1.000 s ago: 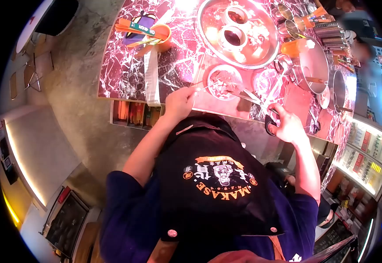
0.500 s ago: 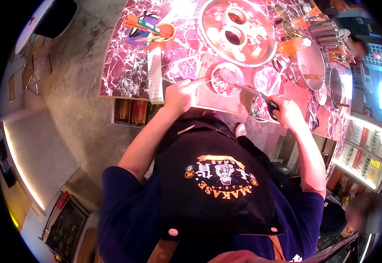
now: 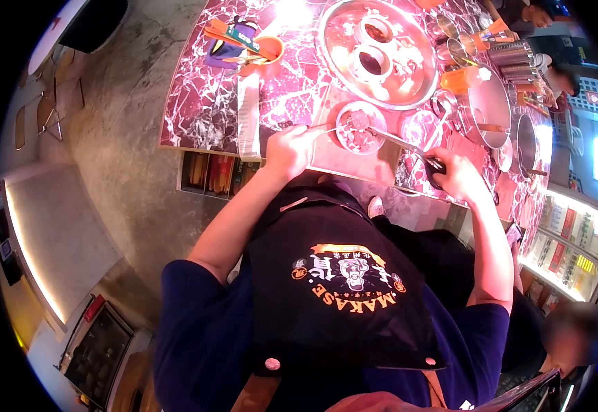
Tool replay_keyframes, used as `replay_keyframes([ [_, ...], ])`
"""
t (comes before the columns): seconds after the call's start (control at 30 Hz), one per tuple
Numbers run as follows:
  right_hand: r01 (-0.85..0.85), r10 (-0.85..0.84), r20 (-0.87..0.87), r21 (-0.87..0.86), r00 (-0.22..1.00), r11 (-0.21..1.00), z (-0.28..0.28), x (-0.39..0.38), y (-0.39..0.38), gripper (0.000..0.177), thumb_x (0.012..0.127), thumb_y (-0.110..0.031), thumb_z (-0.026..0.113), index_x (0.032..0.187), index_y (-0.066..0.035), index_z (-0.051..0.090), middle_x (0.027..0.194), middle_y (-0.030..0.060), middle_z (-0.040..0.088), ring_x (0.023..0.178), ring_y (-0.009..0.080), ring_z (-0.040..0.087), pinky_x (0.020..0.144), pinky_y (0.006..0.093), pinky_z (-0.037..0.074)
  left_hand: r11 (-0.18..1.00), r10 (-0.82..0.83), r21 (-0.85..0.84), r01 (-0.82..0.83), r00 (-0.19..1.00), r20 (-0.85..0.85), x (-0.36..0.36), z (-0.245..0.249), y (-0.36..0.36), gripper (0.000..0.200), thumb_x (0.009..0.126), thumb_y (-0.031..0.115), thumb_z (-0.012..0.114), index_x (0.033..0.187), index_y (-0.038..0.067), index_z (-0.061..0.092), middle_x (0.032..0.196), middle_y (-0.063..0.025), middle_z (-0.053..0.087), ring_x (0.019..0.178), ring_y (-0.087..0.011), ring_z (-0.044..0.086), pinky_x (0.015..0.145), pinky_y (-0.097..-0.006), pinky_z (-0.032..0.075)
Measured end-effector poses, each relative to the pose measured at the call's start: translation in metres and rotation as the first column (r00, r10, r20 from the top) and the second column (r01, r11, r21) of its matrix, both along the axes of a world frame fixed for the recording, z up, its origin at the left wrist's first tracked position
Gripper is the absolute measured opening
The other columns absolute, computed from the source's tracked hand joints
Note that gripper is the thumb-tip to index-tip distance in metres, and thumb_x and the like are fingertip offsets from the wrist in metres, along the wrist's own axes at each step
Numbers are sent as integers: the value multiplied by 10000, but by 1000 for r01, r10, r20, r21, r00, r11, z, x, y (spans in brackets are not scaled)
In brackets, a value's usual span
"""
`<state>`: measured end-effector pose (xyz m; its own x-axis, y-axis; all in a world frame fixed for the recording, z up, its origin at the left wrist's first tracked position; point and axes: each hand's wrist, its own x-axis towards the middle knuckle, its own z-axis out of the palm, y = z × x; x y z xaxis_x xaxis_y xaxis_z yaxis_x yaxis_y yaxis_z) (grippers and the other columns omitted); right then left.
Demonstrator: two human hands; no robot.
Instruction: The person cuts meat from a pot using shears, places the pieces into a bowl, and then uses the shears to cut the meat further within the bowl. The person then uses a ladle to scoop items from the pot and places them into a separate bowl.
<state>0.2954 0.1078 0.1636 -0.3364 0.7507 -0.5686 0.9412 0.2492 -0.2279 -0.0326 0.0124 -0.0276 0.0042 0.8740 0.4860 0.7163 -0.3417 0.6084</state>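
A white bowl (image 3: 359, 128) with pieces of pinkish food stands on a board (image 3: 343, 165) near the counter's front edge. My left hand (image 3: 290, 151) is closed on a thin metal utensil, its far end at the bowl's left rim; its exact kind is too small to tell. My right hand (image 3: 458, 175) grips the black handles of a pair of scissors (image 3: 403, 143). The long metal blades reach left over the bowl's right side, their tips among the food. Glare hides whether the blades are apart.
Behind the bowl lies a large round metal tray (image 3: 326, 58) bearing food and two smaller bowls. Right of it are an orange-filled container (image 3: 460, 80), a ladle (image 3: 443, 103) and a large metal pot (image 3: 489, 110). An orange cup (image 3: 271, 51) and a paper strip (image 3: 249, 117) are left. People are at right.
The view has shifted slightly, so the counter sits a little lower and further right. Both hands stay at the bowl with their tools. A person at the upper right shows more.
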Motion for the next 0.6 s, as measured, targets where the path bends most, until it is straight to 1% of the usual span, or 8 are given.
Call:
replay_keyframes([
  [0.13, -31, 25, 66, 82, 998, 996, 19, -23, -2, 544, 769, -210, 716, 1278, -110, 552, 1003, 212, 707, 970, 356, 695, 880, 442, 519, 1000, -13, 9, 13, 1000, -14, 2, 4, 2, 303, 700, 43, 667, 983, 93, 765, 726, -57, 595, 652, -249, 616, 581, -372, 518],
  [0.17, 24, -23, 69, -5, 997, 1000, 21, -31, 1, 568, 765, -256, 728, 1288, -111, 559, 1093, 245, 692, 1088, 395, 654, 944, 464, 501, 1000, -20, 11, 20, 1000, -14, 3, 5, 2, 303, 700, 43, 667, 983, 93, 765, 726, -57, 595, 652, -249, 616, 581, -372, 518],
  [0.23, 39, -29, 133, -72, 991, 997, 14, -45, 7, 554, 771, -253, 722, 1283, -113, 561, 1074, 241, 696, 1088, 395, 655, 941, 457, 503, 999, -48, 11, 49, 997, -67, 5, 15, 3, 307, 684, 49, 678, 975, 93, 765, 739, -49, 610, 659, -242, 616, 582, -367, 519],
  [0.3, 22, -10, 159, -74, 987, 997, 2, -42, 12, 535, 778, -239, 708, 1278, -116, 563, 1069, 233, 701, 1071, 383, 664, 938, 452, 507, 997, -65, 26, 68, 994, -83, 6, 14, 5, 314, 676, 51, 680, 976, 92, 765, 745, -46, 616, 664, -239, 617, 583, -364, 520],
  [0.37, -28, 27, -7, -70, 1000, 997, -21, -26, 16, 509, 782, -234, 699, 1263, -114, 583, 1063, 212, 710, 1044, 363, 678, 928, 445, 516, 996, -73, 36, 77, 992, -100, 5, 10, 4, 321, 669, 53, 683, 977, 92, 764, 750, -43, 622, 668, -236, 618, 584, -361, 521],
  [0.43, -18, 16, -34, -64, 999, 998, -23, -21, 18, 463, 787, -179, 688, 1239, -106, 618, 1062, 194, 717, 1017, 345, 691, 911, 429, 527, 996, -81, 33, 84, 993, -90, 4, 6, 4, 334, 668, 44, 670, 984, 100, 765, 752, -47, 622, 667, -245, 615, 587, -361, 522],
  [0.5, -20, 8, -127, -93, 992, 996, -26, -14, 20, 449, 789, -58, 669, 1235, -94, 635, 943, 157, 718, 874, 244, 695, 821, 353, 526, 997, -74, 10, 75, 994, -79, 5, 5, 2, 339, 671, 43, 666, 990, 103, 765, 751, -51, 622, 671, -249, 618, 589, -363, 523],
  [0.6, 8, -12, -80, -47, 997, 999, -7, -6, 17, 450, 782, -28, 663, 1228, -86, 642, 926, 147, 718, 844, 217, 691, 798, 338, 530, 999, -40, -34, 38, 998, -45, 6, 0, 1, 340, 683, 44, 662, 1001, 108, 763, 749, -59, 622, 681, -258, 625, 597, -368, 525],
])
